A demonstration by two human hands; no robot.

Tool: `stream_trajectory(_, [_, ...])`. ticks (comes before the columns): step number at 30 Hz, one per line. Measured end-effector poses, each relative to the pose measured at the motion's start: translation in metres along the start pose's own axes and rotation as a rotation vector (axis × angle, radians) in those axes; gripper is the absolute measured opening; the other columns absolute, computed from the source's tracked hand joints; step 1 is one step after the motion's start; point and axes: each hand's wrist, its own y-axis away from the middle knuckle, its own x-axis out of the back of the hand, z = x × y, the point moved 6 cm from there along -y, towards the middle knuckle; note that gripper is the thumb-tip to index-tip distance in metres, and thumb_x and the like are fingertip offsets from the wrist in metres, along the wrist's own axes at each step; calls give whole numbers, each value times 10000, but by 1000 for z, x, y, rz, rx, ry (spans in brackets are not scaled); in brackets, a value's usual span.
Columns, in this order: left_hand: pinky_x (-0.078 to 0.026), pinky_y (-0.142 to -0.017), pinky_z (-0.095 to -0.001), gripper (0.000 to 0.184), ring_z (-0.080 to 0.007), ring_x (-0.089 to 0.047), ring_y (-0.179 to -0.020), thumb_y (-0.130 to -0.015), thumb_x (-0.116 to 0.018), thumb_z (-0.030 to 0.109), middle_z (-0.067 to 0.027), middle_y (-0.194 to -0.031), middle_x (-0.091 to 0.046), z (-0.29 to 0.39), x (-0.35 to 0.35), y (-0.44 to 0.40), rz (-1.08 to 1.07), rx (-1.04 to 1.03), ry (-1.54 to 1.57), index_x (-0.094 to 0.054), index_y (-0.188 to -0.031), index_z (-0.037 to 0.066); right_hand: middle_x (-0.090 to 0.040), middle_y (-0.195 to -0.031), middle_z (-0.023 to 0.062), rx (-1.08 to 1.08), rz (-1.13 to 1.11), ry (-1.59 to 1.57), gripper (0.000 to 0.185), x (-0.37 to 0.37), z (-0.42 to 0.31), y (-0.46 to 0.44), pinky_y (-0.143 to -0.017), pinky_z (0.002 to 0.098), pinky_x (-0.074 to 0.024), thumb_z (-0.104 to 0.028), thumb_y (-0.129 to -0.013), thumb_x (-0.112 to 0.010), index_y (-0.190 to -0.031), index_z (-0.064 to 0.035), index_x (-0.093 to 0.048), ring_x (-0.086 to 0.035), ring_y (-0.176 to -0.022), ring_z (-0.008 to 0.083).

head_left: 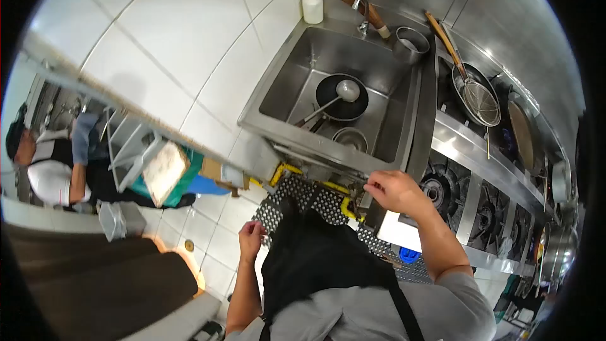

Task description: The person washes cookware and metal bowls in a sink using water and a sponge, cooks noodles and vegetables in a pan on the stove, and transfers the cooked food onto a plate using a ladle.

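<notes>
My right hand (392,191) is by the front right corner of the metal sink (252,112), its fingers curled together. Nothing shows in it. Low on the left, over the floor, hangs my left hand (251,239), loosely closed, with no object visible in it. Inside the sink lies a black frying pan (353,111), with a ladle (346,90) resting across it. A round metal bowl or small pot (349,139) sits nearer the front wall of the basin.
To the right stands a stove (470,199) with a pan and strainer (481,102) behind its burners. Yellow pipes (282,172) run below the sink, over a perforated black mat (297,191). A soap bottle (312,6) and faucet (361,9) stand behind. Another person (53,170) works at left.
</notes>
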Motion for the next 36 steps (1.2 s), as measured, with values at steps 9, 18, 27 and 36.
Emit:
stream_trajectory(9, [-513,-696,-278,184,-156,-645,-764,-924,-622,134,-67,-840,-663,252,-179,-213,-514,-496,-61,-613,-1057,8,-544,-623,184,-333,483,-183,273,57,48,-145,-496,378,-417,-198,-870,-678,-724,15,-590,-539,-516,332])
stream_trajectory(18, [-477,-933,-444,637,-392,-583,-1125,-790,-709,327,-244,-1223,-593,186,-336,-371,-673,-329,-1156,-498,-1287,-10,-629,-718,121,-754,635,-845,383,53,281,-324,-537,315,-533,-341,-933,-600,-945,41,-619,-621,-587,177])
stream_trajectory(27, [-505,-832,-413,697,-322,-640,-920,-751,-767,338,-148,-1053,-653,22,-329,-401,-1005,422,-812,-495,-1268,-42,-566,-556,104,-725,283,-680,527,89,391,-458,-388,340,-483,-469,-918,-574,-790,41,-608,-569,-433,209])
stream_trajectory(36, [-454,-448,-324,108,-188,-528,-462,-841,-620,87,-69,-591,-546,226,-381,-318,-884,509,-612,-557,-792,15,-658,-660,185,-592,241,-391,445,107,383,-475,-693,417,-542,-339,-878,-573,-709,65,-652,-678,-635,305])
